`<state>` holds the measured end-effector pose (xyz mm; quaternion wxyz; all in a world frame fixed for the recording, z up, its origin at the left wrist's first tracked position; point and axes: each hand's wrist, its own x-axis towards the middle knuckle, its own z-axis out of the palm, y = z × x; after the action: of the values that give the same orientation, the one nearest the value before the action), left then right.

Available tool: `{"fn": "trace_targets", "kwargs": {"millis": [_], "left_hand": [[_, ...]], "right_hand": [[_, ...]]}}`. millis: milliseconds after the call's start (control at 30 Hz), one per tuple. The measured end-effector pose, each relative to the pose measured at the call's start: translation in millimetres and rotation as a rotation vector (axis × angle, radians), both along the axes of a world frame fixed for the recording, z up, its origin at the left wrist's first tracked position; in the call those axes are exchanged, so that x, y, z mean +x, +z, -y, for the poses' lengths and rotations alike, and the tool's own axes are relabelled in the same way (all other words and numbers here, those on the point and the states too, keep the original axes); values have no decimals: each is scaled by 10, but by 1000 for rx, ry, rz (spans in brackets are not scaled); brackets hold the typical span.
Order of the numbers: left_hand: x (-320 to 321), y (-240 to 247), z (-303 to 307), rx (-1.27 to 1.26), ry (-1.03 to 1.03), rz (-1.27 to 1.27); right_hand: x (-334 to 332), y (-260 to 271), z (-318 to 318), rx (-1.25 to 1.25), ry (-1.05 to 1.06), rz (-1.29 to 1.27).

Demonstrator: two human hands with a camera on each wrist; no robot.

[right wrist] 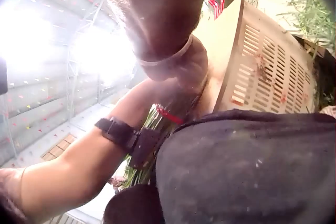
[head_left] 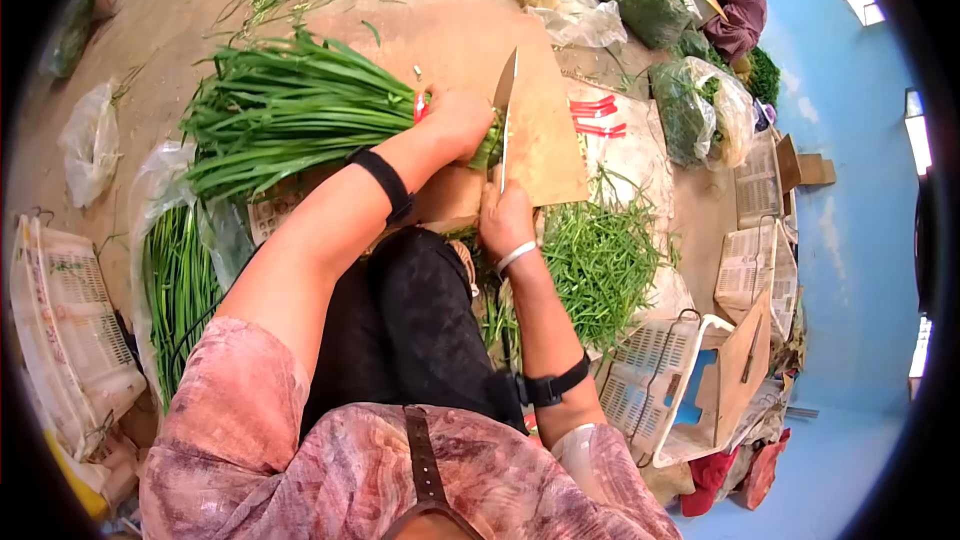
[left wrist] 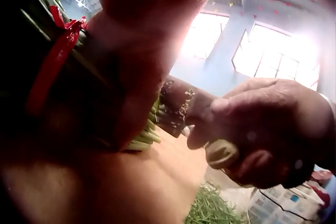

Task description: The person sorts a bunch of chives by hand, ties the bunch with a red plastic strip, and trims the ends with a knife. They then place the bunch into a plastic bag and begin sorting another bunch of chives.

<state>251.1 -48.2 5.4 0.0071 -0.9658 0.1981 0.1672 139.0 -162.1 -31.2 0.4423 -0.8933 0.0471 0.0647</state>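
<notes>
A large bunch of garlic chives (head_left: 300, 110) lies across a wooden board (head_left: 550, 155), leaves pointing left. Red tape (head_left: 421, 106) circles the bunch. Just right of this tape, my left hand (head_left: 462, 122) grips the stalks, and their cut ends (left wrist: 144, 141) show beneath it in the left wrist view. My right hand (head_left: 507, 222) holds a knife (head_left: 507, 90) by its handle, the blade pointing away from me beside the stalk ends. Bits of green cling to the blade (left wrist: 181, 100). In the right wrist view my right hand (right wrist: 186, 71) hides the knife.
A slotted plastic crate (right wrist: 273, 69) stands under the board. Cut trimmings (head_left: 605, 270) are heaped to its right, with red tape strips (head_left: 598, 118) beyond. More chives (head_left: 182, 275) lie at left in plastic. Crates (head_left: 665, 385) stand at right; another person (head_left: 740, 15) sits far back.
</notes>
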Motion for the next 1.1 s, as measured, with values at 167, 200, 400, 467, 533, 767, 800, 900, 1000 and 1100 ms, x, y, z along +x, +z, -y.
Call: {"fn": "trace_targets", "kwargs": {"millis": [167,200,400,467,533,767,800,900,1000,1100], "left_hand": [[-66,-68,21,-59,22,161],[-81,-54,21,-57,32,158],[-21,-8,20,-21,20,54],[-42,-72,33,-46,32,106],[-30,-34,28,-2,20,74],[-37,10,44,35,11,95],[-36,19,39,42,40,83],[-40,17,36,49,25,82],[9,-50,11,47,14,84],[-30,-49,-7,10,0,198]], "right_hand": [[-306,142,50,94,-4,119],[-194,84,43,39,51,138],[-28,88,116,266,111,-128],[-249,120,78,303,-23,-144],[-127,-86,90,113,115,138],[87,-284,48,109,40,85],[-33,-319,59,187,44,14],[-58,-455,59,84,30,172],[250,-279,103,-124,-3,175],[487,-267,455,-149,-151,54]]}}
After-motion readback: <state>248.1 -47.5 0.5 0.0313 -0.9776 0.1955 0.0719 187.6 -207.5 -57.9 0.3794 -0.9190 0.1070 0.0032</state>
